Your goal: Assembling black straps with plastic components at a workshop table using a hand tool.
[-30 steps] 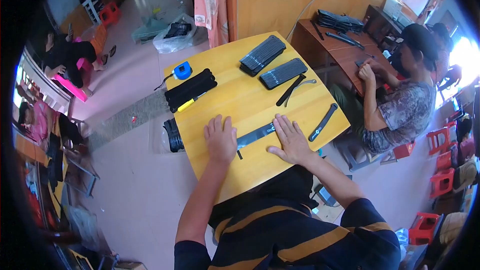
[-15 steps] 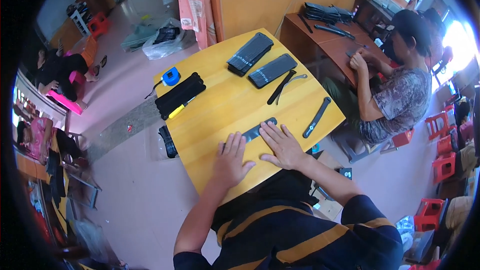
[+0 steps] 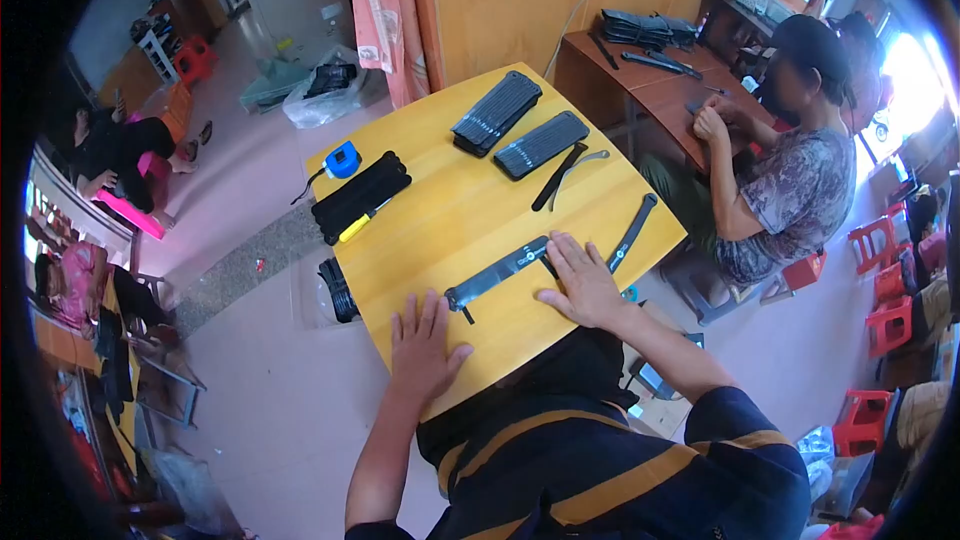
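Note:
A flat dark strap [image 3: 498, 274] with pale markings lies stretched out slantwise on the yellow table [image 3: 400, 260]. Short dark tabs stick out near both its ends. My left hand [image 3: 425, 348] rests palm down, fingers spread, just below the strap's left end and apart from it. At the strap's right end my right hand [image 3: 585, 285] lies flat with fingers stretched; whether the fingertips touch it I cannot tell. A similar strap [image 3: 632, 232] lies curved just right of that hand. Farther back are a black strip [image 3: 556, 180] and a thin grey strip [image 3: 577, 178].
Two stacks of dark straps, a left stack [image 3: 496, 112] and a right stack [image 3: 541, 144], lie toward the back. A blue tape measure [image 3: 342, 159], black pouch [image 3: 360, 197] and yellow-handled screwdriver [image 3: 356, 228] are at the left. A co-worker [image 3: 785, 160] sits at a brown desk [image 3: 650, 90].
My hands have moved apart, the left hand leftward and down, the right hand slightly rightward. Much more of the strap between them now shows, including its left end and tabs.

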Motion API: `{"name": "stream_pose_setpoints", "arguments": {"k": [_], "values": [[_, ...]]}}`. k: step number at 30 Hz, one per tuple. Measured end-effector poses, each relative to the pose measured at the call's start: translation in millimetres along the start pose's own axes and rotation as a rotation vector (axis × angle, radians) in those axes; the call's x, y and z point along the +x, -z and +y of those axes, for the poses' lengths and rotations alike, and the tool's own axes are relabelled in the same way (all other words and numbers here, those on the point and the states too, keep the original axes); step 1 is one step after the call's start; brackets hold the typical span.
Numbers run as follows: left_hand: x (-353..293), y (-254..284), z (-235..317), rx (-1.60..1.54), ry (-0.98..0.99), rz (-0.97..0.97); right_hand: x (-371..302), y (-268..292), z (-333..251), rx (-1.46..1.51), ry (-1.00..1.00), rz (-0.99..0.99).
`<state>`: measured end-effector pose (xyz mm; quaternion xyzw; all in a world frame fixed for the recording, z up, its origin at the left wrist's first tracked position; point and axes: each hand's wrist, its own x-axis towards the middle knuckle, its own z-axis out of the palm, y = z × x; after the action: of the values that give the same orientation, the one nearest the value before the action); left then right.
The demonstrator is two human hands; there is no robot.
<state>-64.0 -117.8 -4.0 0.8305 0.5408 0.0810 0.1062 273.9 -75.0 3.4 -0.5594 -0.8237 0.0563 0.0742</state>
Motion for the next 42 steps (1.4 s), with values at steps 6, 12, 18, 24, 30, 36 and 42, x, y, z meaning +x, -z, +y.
{"name": "stream_pose_setpoints", "arguments": {"k": [6,12,18,24,30,36,42], "values": [[-2,-5,3,0.027,0.045,0.061,41,26,28,0.285,-0.038,0.452],[-6,-8,-2,-0.227,0.112,0.257,88,35,40,0.114,-0.178,0.379],[-7,-8,0,-0.149,0.101,0.291,99,22,50,-0.018,-0.252,0.24],[-11,-8,1,-0.148,0.13,0.315,67,49,47,0.125,-0.255,0.577],[-5,7,8,-0.291,0.114,0.392,23,122,22,0.365,-0.067,0.821],[10,61,70,-0.536,-0.023,0.498,-5,166,-56,0.702,-0.02,0.744],[17,65,108,-1.159,0.069,0.425,4,140,-101,1.075,-0.01,0.549]]}}
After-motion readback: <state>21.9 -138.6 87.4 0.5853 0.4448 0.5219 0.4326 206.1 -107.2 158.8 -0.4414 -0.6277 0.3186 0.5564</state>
